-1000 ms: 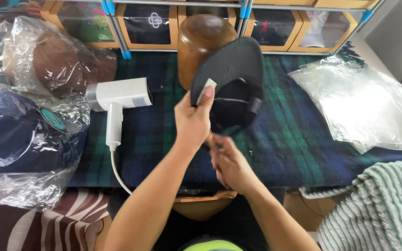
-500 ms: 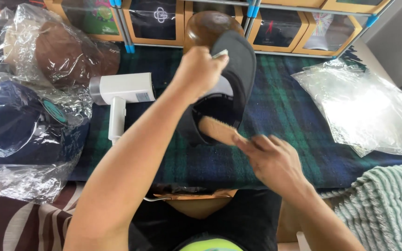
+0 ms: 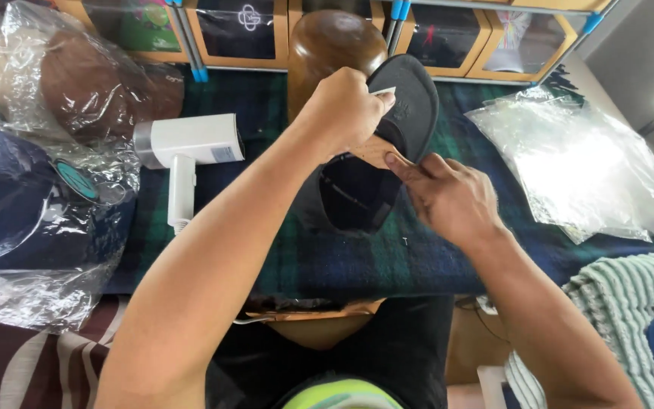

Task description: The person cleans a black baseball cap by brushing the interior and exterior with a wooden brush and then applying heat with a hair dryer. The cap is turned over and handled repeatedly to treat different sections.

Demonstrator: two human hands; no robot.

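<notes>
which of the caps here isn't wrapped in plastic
The black cap held between the left hand and right hand. The brown cap and the navy cap at left both sit inside clear plastic bags.

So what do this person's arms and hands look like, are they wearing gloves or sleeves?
No gloves and no sleeves in view. The left hand and right hand are bare, and both forearms are bare as far as the picture shows. No watch, ring or band is visible on either wrist. Fingernails are short.
</notes>
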